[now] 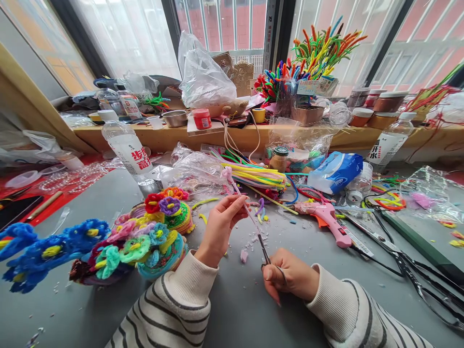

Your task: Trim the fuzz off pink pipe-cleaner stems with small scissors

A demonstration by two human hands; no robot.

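My left hand (225,220) pinches a pale pink pipe cleaner (250,213) between thumb and fingertips. Its upper end is curled into a fluffy pink shape, and the thin stem slants down to the right. In my right hand (284,274) is a small pair of scissors (264,249), fingers closed around the handles. The scissor tips meet the lower end of the stem; whether the blades are apart is too small to tell. Pink fluff clippings (244,255) lie on the grey table just below. Pipe-cleaner flowers (136,246) in many colours stand left of my left hand.
A pink glue gun (331,220) and large black scissors (406,261) lie to the right. Loose pipe cleaners (257,175) are bundled ahead. Water bottles (126,147) stand at left and right. A wooden ledge (163,137) holding jars and bags runs below the window.
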